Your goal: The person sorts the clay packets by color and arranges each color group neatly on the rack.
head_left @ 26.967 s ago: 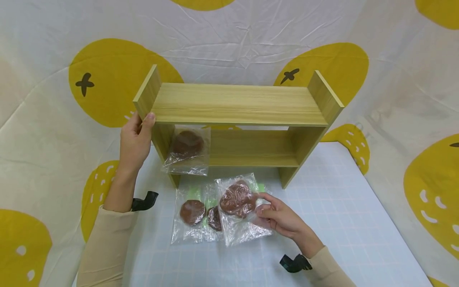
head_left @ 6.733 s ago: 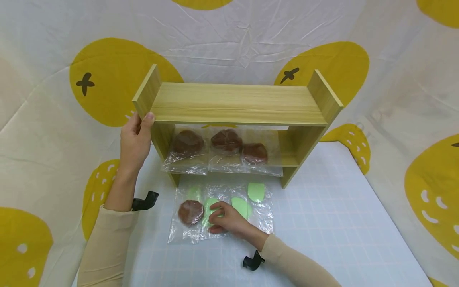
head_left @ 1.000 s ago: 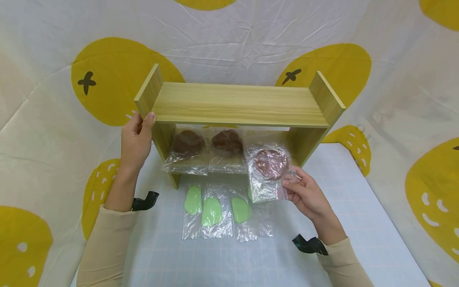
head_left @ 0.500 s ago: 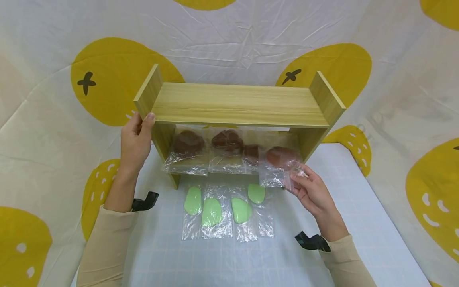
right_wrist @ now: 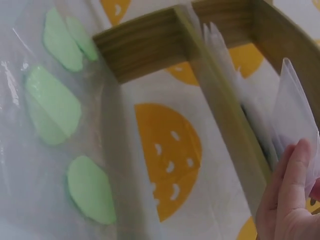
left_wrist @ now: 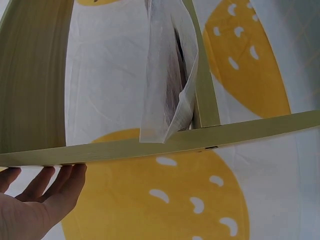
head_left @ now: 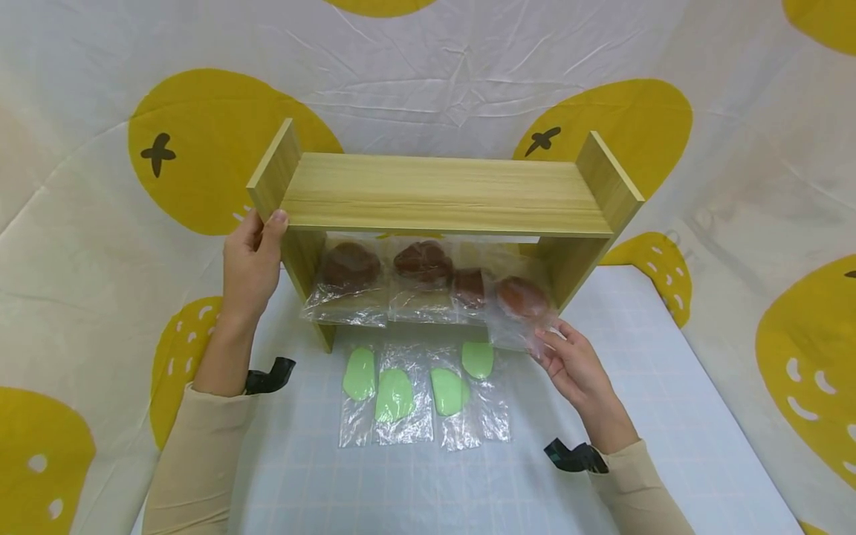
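My left hand (head_left: 250, 260) grips the left side panel of a small wooden shelf (head_left: 441, 193), thumb on its front edge. In the left wrist view, the fingers of this hand (left_wrist: 42, 200) lie against the panel. My right hand (head_left: 575, 368) pinches the lower right corner of a clear plastic bag with a brown disc (head_left: 523, 297) inside, at the right end of the lower board. Left of it along that board lie more bagged brown pieces: a round one (head_left: 351, 266), a lobed one (head_left: 423, 261) and a smaller one (head_left: 469, 288), which the held bag partly overlaps.
On the checked tablecloth (head_left: 401, 490) before the shelf lie several clear bags with pale green pieces (head_left: 394, 395). The shelf's top board (head_left: 435, 189) stands above the bags. A white cloth with yellow fruit shapes (head_left: 227, 148) hangs behind.
Over the longer span, bagged brown pieces have gone from the table onto the lower board. In the last second my right hand has brought the held bag back into the shelf's right end.
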Tool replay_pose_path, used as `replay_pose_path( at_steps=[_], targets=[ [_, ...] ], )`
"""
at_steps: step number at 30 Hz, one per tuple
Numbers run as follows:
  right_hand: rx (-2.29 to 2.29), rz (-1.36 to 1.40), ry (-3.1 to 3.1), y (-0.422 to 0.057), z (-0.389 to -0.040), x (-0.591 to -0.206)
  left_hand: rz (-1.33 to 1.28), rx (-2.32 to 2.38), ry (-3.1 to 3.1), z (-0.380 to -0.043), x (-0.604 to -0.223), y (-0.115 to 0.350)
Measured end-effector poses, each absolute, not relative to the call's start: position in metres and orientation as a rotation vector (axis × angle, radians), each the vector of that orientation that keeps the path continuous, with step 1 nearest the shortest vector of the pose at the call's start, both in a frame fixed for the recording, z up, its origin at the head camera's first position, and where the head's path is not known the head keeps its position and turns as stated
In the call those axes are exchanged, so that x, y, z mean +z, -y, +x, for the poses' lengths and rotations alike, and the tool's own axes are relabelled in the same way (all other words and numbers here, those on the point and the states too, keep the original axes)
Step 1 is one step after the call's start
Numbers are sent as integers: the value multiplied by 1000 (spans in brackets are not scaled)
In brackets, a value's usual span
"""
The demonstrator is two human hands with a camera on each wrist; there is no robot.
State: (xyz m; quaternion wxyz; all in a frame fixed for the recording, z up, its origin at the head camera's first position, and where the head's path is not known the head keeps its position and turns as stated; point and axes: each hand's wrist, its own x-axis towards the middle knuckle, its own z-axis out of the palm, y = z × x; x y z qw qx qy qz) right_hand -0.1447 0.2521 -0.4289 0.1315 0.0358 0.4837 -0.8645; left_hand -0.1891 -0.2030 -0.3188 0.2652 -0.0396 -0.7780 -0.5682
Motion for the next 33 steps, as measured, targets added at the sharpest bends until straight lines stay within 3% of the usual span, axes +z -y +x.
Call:
replay_pose_path(
  at_steps=[8, 18, 33],
  targets=[
    [-2464, 154, -1338, -251, -131, -436, -109, -1527, 2102, -189, -318, 202],
    [-2482, -150, -951, -249, -112, -440, -121, -1543, 2095, -189, -318, 203],
    [-2560, -90, -1009, -248, -135, -418, -134, -1551, 2090, -189, -318, 203]
  ],
)
